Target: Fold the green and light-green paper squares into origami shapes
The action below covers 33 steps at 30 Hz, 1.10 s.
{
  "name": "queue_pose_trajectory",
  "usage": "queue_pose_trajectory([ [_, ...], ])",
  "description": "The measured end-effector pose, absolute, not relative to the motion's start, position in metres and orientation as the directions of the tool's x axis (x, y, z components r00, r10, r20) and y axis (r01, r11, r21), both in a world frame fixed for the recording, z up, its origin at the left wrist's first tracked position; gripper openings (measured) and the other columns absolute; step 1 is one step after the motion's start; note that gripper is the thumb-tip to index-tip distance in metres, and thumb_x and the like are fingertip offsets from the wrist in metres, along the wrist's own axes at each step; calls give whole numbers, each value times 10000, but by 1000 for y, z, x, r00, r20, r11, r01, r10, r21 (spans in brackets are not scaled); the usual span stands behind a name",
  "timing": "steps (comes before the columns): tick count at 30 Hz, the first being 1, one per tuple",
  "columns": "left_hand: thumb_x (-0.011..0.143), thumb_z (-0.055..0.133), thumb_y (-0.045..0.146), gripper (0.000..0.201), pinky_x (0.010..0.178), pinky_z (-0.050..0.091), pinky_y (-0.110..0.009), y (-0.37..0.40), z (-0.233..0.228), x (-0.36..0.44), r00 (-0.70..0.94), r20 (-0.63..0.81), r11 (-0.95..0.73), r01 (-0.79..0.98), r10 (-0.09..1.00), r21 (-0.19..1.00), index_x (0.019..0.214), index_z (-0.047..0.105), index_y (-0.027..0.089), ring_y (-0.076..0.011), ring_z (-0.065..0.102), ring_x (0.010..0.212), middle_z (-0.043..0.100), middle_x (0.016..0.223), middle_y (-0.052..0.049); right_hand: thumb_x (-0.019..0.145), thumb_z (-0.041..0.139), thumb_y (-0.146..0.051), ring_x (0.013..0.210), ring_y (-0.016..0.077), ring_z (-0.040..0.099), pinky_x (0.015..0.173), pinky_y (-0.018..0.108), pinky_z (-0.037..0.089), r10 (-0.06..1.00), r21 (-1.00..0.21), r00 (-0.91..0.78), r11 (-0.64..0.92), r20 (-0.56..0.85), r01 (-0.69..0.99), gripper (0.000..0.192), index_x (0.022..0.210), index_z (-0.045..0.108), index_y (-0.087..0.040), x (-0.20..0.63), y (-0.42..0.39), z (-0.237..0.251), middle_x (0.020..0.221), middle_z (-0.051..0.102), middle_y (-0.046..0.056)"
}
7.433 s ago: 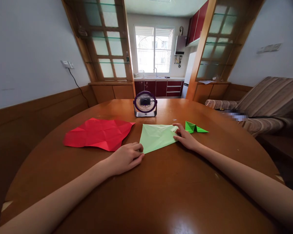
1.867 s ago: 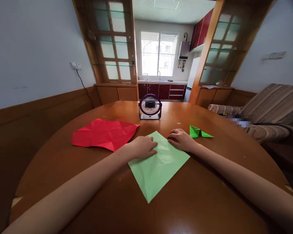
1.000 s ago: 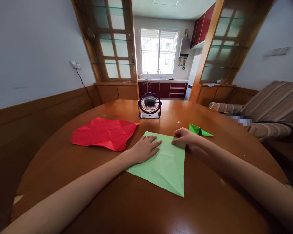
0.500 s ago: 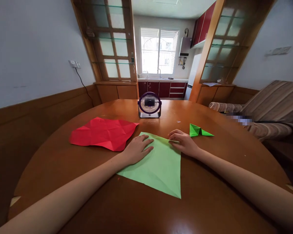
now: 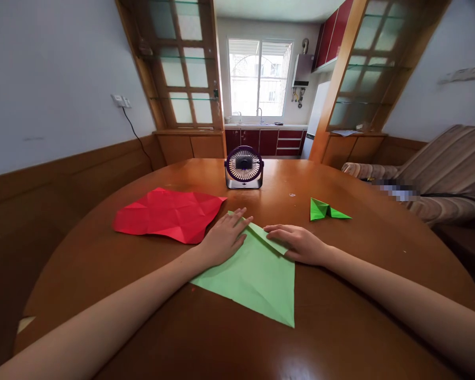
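A sheet of light green paper (image 5: 257, 279) lies on the table below both hands, one corner pointing at me. Along its far right edge a narrow strip (image 5: 267, 240) is folded over toward me. My left hand (image 5: 224, 237) rests flat on the far left part of the sheet, fingers stretched out and slightly apart, fingertips by the end of the fold. With fingers close together, my right hand (image 5: 303, 245) grips the folded strip near its right end; its thumb is partly hidden.
Creased red paper (image 5: 170, 214) lies left of the green sheet. A folded bright green paper piece (image 5: 326, 210) sits to the right. Behind them a small fan (image 5: 244, 166) stands on the brown wooden table (image 5: 162, 338). A striped armchair (image 5: 455, 163) is at the right.
The far right edge of the green paper has been turned over toward me into a strip. My right hand has come slightly nearer with it; my left fingers have shifted slightly up.
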<state>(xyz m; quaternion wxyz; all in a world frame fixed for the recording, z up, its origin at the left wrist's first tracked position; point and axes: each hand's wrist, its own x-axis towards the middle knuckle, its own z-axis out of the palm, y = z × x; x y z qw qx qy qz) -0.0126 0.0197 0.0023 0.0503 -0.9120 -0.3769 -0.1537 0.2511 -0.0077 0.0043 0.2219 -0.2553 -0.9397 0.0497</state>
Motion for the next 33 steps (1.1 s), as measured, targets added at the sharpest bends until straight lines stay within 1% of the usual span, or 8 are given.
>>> queue_pose_trajectory([
  [5, 992, 349, 318, 438, 1146, 272, -465, 23, 0, -14, 672, 264, -700, 714, 692, 17, 1397, 440, 178, -237, 352, 1391, 433, 1476, -109, 802, 462, -127, 1225, 227, 547, 989, 388, 491, 488, -216, -766, 873, 418, 437, 513, 1313, 482, -165, 248, -11, 4, 1318, 575, 140],
  [7, 991, 354, 322, 438, 1144, 274, -458, 22, 0, -14, 667, 270, -696, 718, 694, 18, 1393, 447, 176, -236, 363, 1385, 439, 1473, -106, 799, 458, -113, 1238, 218, 538, 1004, 383, 482, 491, -233, -764, 871, 419, 432, 560, 1355, 457, -173, 246, -12, 4, 1343, 560, 132],
  [10, 988, 354, 312, 439, 1145, 274, -448, 21, 1, -14, 659, 268, -688, 726, 702, 16, 1394, 443, 171, -235, 378, 1374, 450, 1464, -103, 819, 458, -132, 1264, 226, 517, 1025, 407, 462, 449, -188, -796, 893, 405, 408, 561, 1376, 458, -198, 245, -13, 3, 1388, 528, 123],
  [13, 983, 362, 303, 438, 1146, 269, -451, 19, 2, -14, 658, 277, -685, 729, 700, 0, 1394, 445, 174, -237, 392, 1363, 470, 1447, -106, 850, 482, -191, 1303, 246, 478, 1064, 442, 420, 400, -138, -827, 916, 396, 377, 529, 1379, 471, -186, 245, -12, 2, 1414, 502, 136],
  [18, 977, 373, 324, 433, 1161, 243, -446, 20, 2, -15, 670, 276, -696, 718, 690, -2, 1363, 486, 162, -243, 353, 1389, 461, 1454, -104, 900, 510, -293, 1352, 258, 420, 1122, 475, 342, 339, -128, -867, 941, 364, 314, 514, 1394, 468, -158, 245, -12, 5, 1433, 480, 153],
  [23, 980, 355, 356, 440, 1162, 244, -434, 21, 1, -16, 683, 257, -710, 704, 684, 17, 1342, 502, 154, -229, 379, 1377, 462, 1457, -99, 908, 548, -339, 1367, 259, 400, 1123, 470, 348, 327, -173, -885, 943, 332, 283, 519, 1387, 485, -149, 244, -14, 9, 1413, 503, 153],
  [29, 995, 308, 441, 507, 1130, 282, -450, 21, 1, -18, 700, 215, -718, 696, 681, 9, 1435, 407, 209, -249, 349, 1396, 402, 1500, -90, 892, 603, -401, 1381, 262, 380, 1139, 468, 330, 364, -264, -887, 919, 286, 292, 561, 1395, 487, -182, 245, -16, 12, 1437, 483, 130],
  [33, 999, 287, 472, 521, 1121, 290, -463, 17, 4, -17, 701, 195, -709, 704, 686, -39, 1436, 421, 223, -265, 354, 1392, 387, 1506, -101, 891, 616, -382, 1377, 253, 390, 1142, 462, 328, 367, -342, -889, 901, 274, 267, 542, 1389, 497, -203, 246, -15, 14, 1427, 497, 119],
])
